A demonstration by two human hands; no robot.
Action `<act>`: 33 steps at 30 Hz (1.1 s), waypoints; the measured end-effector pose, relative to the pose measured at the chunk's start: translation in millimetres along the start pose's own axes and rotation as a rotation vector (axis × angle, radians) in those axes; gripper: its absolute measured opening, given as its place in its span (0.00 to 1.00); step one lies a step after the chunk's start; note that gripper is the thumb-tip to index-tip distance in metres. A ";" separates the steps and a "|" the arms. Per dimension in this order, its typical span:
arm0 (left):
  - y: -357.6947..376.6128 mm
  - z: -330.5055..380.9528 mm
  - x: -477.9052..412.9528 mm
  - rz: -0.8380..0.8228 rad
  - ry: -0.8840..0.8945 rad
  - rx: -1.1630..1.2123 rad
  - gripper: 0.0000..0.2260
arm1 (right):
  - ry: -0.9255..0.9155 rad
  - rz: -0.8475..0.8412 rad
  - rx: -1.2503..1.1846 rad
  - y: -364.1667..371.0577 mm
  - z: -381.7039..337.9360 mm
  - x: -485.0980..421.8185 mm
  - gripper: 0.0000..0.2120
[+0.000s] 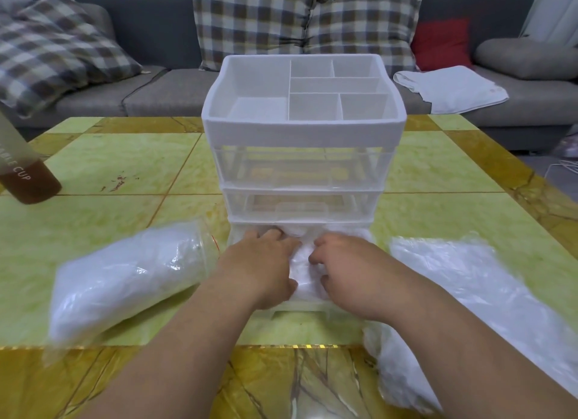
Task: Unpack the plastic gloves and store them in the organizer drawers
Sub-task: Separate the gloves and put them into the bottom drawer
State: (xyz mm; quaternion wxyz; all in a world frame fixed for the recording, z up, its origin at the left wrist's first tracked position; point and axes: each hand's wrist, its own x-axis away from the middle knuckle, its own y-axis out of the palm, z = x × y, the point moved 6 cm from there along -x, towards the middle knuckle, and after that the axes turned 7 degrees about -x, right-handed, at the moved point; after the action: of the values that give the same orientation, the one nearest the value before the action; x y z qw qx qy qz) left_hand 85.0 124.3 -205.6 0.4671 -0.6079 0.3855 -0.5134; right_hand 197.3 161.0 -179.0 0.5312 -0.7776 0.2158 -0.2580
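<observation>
left hand [266, 262] is lying palm-down on the gloves [301, 263], fingers roughly straight, tips sinking into the wad: pressing, not gripping

right hand [347, 271] is sitting just beside it, fingers curled inward and bunching a fold of the same wad

gloves are sitting in the bottom drawer [300, 308], which is standing pulled out toward the near edge of the counter [125, 168]; hands are hiding most of the rim, only the front lip is showing

handling, my read: thin film, near weightless, soft, slippery and springy, so it's going to puff back up once pressure is coming off. Best hold is a broad flat palm on top of the mound with fingers tucking stray edges inside the walls; pinching one layer is only going to peel a single glove off. Any film hanging over the rim is likely going to snag when the drawer is sliding in

organizer [300, 127] is standing mid-counter; the two clear drawers above are sitting shut and looking empty, though I can't be sure through the plastic

sealed bag [125, 277] of more gloves is lying left of the drawer, near the left forearm

loose film heap [469, 277] is lying right of the drawer; can't tell if it's gloves or empty packaging

cup [28, 174] with brown liquid is standing at the far-left edge, well apart
</observation>
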 end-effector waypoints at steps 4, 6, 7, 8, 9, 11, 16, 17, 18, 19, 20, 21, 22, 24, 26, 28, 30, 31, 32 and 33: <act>3.5 1.5 -5.2 -0.024 -0.028 0.012 0.32 | 0.154 0.063 0.005 -12.9 -4.7 8.6 0.16; 5.9 0.8 -6.8 -0.048 -0.033 0.025 0.35 | 0.201 0.062 0.001 -14.2 -7.5 10.3 0.07; 7.2 0.5 -7.7 -0.054 -0.034 0.025 0.38 | 0.212 0.047 -0.018 -9.8 -6.3 9.1 0.03; 8.2 -0.2 -8.7 -0.053 -0.035 0.023 0.41 | 0.217 0.030 -0.027 -2.9 -3.1 6.2 0.10; 9.4 -0.8 -9.5 -0.050 -0.040 0.025 0.44 | 0.219 -0.016 -0.043 3.1 -4.0 3.8 0.13; 10.7 -1.5 -11.1 -0.052 -0.055 0.037 0.44 | 0.228 -0.022 -0.063 15.4 2.4 -5.9 0.18; 6.5 0.0 -9.2 -0.038 -0.071 0.047 0.40 | 0.223 -0.031 -0.136 13.3 6.1 -11.7 0.16; 5.8 0.1 -8.6 -0.034 -0.083 0.050 0.38 | 0.201 -0.045 -0.132 7.5 3.6 -8.0 0.11; 4.4 0.4 -7.4 -0.027 -0.092 0.051 0.37 | 0.170 -0.036 -0.139 -0.4 0.7 -3.2 0.08; 3.5 0.6 -6.6 -0.023 -0.097 0.054 0.37 | 0.160 -0.017 -0.153 -7.8 0.4 1.4 0.08; 3.0 0.6 -6.6 -0.018 -0.096 0.058 0.38 | 0.168 0.015 -0.170 -17.4 1.2 6.3 0.08; 3.7 0.3 -7.3 -0.016 -0.095 0.064 0.38 | 0.191 0.054 -0.172 -27.4 3.5 10.2 0.11; 3.8 0.3 -7.7 -0.016 -0.095 0.070 0.39 | 0.209 0.097 -0.157 -39.8 4.9 15.6 0.14; 4.2 0.3 -8.0 -0.014 -0.097 0.072 0.40 | 0.197 0.162 -0.127 -58.7 10.2 24.4 0.16; 3.2 1.0 -7.3 -0.010 -0.096 0.065 0.40 | 0.169 0.087 -0.175 -63.7 8.9 34.0 0.17; 2.6 1.3 -6.8 -0.010 -0.094 0.062 0.41 | 0.116 -0.085 -0.159 -49.5 5.2 39.5 0.17; 2.4 1.0 -6.8 -0.014 -0.094 0.066 0.41 | 0.085 -0.232 -0.065 -32.0 2.3 43.3 0.16; 2.2 0.8 -6.8 -0.014 -0.095 0.065 0.41 | 0.079 -0.289 -0.012 -24.4 2.4 43.6 0.15; 2.1 0.5 -6.8 -0.014 -0.098 0.063 0.41 | 0.072 -0.330 0.032 -18.4 3.0 43.3 0.13; 2.1 0.2 -6.7 -0.012 -0.101 0.062 0.41 | 0.071 -0.357 0.077 -14.2 2.7 42.5 0.10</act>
State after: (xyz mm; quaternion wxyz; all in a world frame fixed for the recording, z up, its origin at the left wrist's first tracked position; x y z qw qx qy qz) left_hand 84.1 130.1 -209.4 0.5015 -0.6205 0.3415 -0.4968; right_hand 232.8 141.8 -159.2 0.4985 -0.7729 0.0832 -0.3836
